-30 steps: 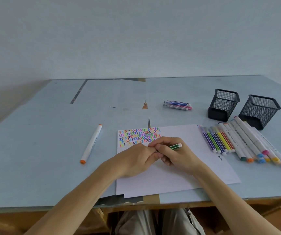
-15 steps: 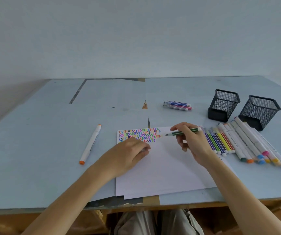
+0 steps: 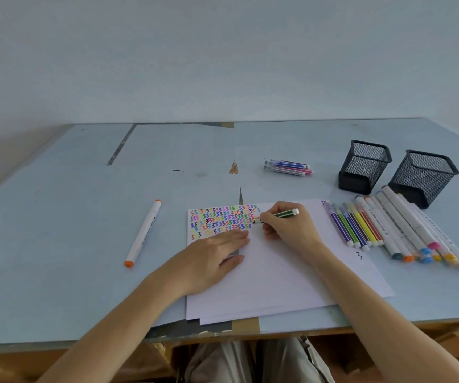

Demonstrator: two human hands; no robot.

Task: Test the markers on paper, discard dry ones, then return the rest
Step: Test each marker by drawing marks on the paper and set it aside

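Your left hand (image 3: pixel 214 261) lies flat, fingers straight, palm down | your right hand (image 3: pixel 286 228) curls in a writing grip, pinching low | both forearms reach forward, angled inward

bare table (image 3: pixel 70 244) left of paper (image 3: pixel 264 286), lone marker (image 3: pixel 143 233) there, marker row (image 3: pixel 383 230) and mesh cups (image 3: pixel 366 164) crowding right

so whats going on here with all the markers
A person is testing markers on paper. The right hand holds a green marker with its tip at the edge of a block of colourful squiggles on the top sheet, while the left hand lies flat on the paper. A row of markers lies to the right beside two mesh pen cups, and one orange marker lies apart on the left.
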